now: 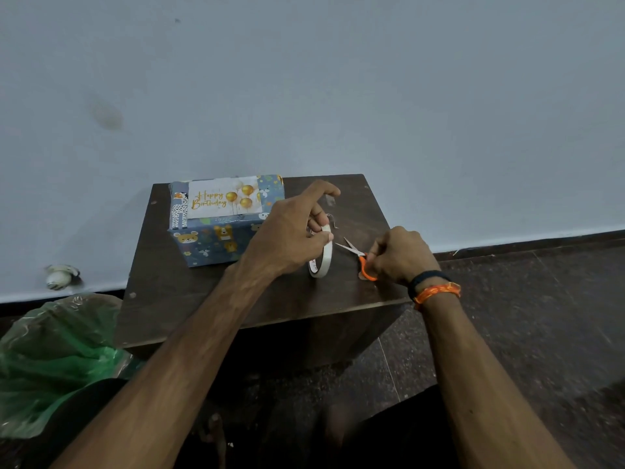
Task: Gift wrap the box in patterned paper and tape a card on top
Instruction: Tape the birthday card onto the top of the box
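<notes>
Presently: left hand (pixel 287 238) grips tape roll (pixel 320 257); right hand (pixel 400 255) grips scissors (pixel 359 255), blades parted; wrapped box (pixel 216 238) with card (pixel 225 197) on table (pixel 189 299).

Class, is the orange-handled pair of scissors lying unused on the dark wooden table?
No, the right hand grips the orange-handled scissors.
</notes>
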Available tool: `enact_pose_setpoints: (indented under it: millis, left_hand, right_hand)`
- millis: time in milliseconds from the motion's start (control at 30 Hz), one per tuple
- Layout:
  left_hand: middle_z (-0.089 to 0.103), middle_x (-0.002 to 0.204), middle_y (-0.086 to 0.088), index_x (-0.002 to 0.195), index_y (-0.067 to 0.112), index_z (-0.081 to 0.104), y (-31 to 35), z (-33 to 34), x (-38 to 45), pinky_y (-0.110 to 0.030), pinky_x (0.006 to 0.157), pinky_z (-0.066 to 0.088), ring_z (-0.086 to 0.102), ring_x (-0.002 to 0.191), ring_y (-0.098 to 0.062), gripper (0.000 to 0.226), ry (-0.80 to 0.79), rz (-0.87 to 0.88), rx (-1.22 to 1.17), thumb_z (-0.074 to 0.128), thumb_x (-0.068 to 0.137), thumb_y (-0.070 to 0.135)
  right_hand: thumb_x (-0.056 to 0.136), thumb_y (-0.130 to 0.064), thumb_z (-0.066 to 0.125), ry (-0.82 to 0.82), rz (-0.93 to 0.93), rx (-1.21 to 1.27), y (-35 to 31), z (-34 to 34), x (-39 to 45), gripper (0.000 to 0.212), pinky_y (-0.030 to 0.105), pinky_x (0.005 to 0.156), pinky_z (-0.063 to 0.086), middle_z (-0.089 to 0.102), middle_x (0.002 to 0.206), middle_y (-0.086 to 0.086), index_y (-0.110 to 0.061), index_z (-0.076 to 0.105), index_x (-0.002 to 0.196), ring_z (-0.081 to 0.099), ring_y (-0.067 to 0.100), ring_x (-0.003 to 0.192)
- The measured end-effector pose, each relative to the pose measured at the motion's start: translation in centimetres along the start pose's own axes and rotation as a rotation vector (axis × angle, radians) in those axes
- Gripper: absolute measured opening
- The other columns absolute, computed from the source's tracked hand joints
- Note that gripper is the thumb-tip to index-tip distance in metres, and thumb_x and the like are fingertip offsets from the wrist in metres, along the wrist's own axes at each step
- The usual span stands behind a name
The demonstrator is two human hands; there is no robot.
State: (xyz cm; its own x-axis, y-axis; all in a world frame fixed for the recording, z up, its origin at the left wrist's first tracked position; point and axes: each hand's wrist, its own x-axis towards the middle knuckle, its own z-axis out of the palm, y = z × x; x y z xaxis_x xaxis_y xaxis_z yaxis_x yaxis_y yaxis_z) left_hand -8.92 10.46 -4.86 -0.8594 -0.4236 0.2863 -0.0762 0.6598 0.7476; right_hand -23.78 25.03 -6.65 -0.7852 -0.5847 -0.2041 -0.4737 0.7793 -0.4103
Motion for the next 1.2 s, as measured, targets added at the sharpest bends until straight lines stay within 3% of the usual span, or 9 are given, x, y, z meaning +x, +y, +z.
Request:
enact_pose_setpoints:
  millis: [133, 233, 333, 433, 500, 700, 800, 900, 1200]
  left_hand:
    - [0.066, 0.086, 0.004, 0.133, 0.024, 0.054, 0.0, 0.2, 0.0, -0.027, 0.073, 0.060, 0.067, 0.080, -0.010, 0.055, 0.028, 0.015, 0.005, 0.075, 0.085, 0.007]
    - [0.066, 0.085, 0.004, 0.132, 0.023, 0.055, -0.1, 0.3, 0.0, -0.024, 0.071, 0.060, 0.068, 0.078, -0.009, 0.053, 0.048, 0.018, 0.006, 0.075, 0.085, 0.006]
    - [0.066, 0.083, 0.006, 0.131, 0.023, 0.056, 0.0, 0.6, -0.1, -0.019, 0.069, 0.058, 0.067, 0.076, -0.006, 0.051, 0.075, 0.026, 0.009, 0.075, 0.086, 0.007]
    - [0.066, 0.080, 0.009, 0.129, 0.024, 0.057, 0.1, 0.9, -0.2, -0.017, 0.069, 0.057, 0.066, 0.074, -0.004, 0.049, 0.110, 0.023, 0.018, 0.074, 0.087, 0.007]
    - [0.067, 0.079, 0.010, 0.127, 0.023, 0.058, 0.2, 1.1, -0.2, -0.020, 0.070, 0.058, 0.066, 0.074, -0.003, 0.046, 0.134, 0.024, 0.025, 0.074, 0.087, 0.008]
    - [0.067, 0.078, 0.009, 0.128, 0.020, 0.058, 0.5, 1.4, -0.3, -0.014, 0.069, 0.053, 0.065, 0.074, -0.002, 0.044, 0.155, 0.042, 0.052, 0.072, 0.088, 0.007]
    - [0.066, 0.076, 0.009, 0.127, 0.020, 0.058, 0.5, 1.6, -0.4, -0.011, 0.067, 0.051, 0.064, 0.072, -0.003, 0.044, 0.186, 0.028, 0.045, 0.071, 0.088, 0.005]
    - [0.066, 0.072, 0.007, 0.124, 0.018, 0.059, 0.7, 1.9, -0.6, -0.010, 0.062, 0.049, 0.064, 0.070, -0.005, 0.043, 0.267, -0.004, 0.003, 0.071, 0.085, 0.002]
    - [0.067, 0.074, 0.006, 0.117, 0.018, 0.057, 1.7, 2.8, -0.9, -0.012, 0.061, 0.050, 0.065, 0.070, -0.006, 0.037, 0.460, -0.079, -0.124, 0.071, 0.086, 0.004]
  right_hand:
    - [0.084, -0.017, 0.070, -0.057, -0.008, 0.020, -0.4, 1.2, 0.5, 0.006, 0.045, 0.079, 0.063, 0.073, 0.087, 0.011, -0.013, 0.074, 0.084, 0.072, 0.028, 0.080]
    - [0.089, -0.018, 0.067, 0.003, -0.049, 0.121, -0.8, 0.9, 0.0, 0.012, 0.038, 0.076, 0.061, 0.073, 0.084, 0.005, -0.013, 0.076, 0.084, 0.070, 0.020, 0.078]
    - [0.093, -0.004, 0.057, -0.091, -0.006, 0.608, -2.0, -0.2, -1.7, 0.021, 0.022, 0.050, 0.049, 0.074, 0.082, 0.007, -0.008, 0.077, 0.093, 0.061, 0.010, 0.053]
    - [0.094, 0.001, 0.057, -0.360, 0.048, 0.932, -2.8, -0.6, -2.6, 0.022, 0.024, 0.050, 0.053, 0.077, 0.098, 0.011, -0.007, 0.076, 0.102, 0.066, 0.013, 0.059]
    - [0.093, 0.002, 0.063, -0.460, 0.024, 0.964, -3.1, -0.4, -3.0, 0.017, 0.023, 0.054, 0.056, 0.077, 0.094, 0.010, -0.006, 0.075, 0.102, 0.069, 0.014, 0.064]
    - [0.092, 0.007, 0.063, -0.487, 0.001, 1.057, -3.8, 0.0, -3.3, 0.016, 0.022, 0.058, 0.059, 0.074, 0.084, 0.010, -0.005, 0.074, 0.091, 0.069, 0.015, 0.067]
    - [0.094, 0.009, 0.059, -0.485, 0.034, 1.123, -3.8, 0.0, -3.5, 0.019, 0.022, 0.060, 0.061, 0.075, 0.085, 0.013, -0.003, 0.073, 0.090, 0.072, 0.017, 0.069]
    - [0.094, 0.011, 0.056, -0.480, 0.069, 1.185, -4.2, 0.1, -3.6, 0.017, 0.025, 0.067, 0.063, 0.074, 0.097, 0.022, 0.005, 0.068, 0.104, 0.074, 0.022, 0.077]
    - [0.093, 0.017, 0.042, -0.401, 0.039, 1.267, -5.0, -0.1, -4.3, 0.028, 0.023, 0.063, 0.060, 0.071, 0.094, 0.024, 0.000, 0.063, 0.085, 0.073, 0.025, 0.077]
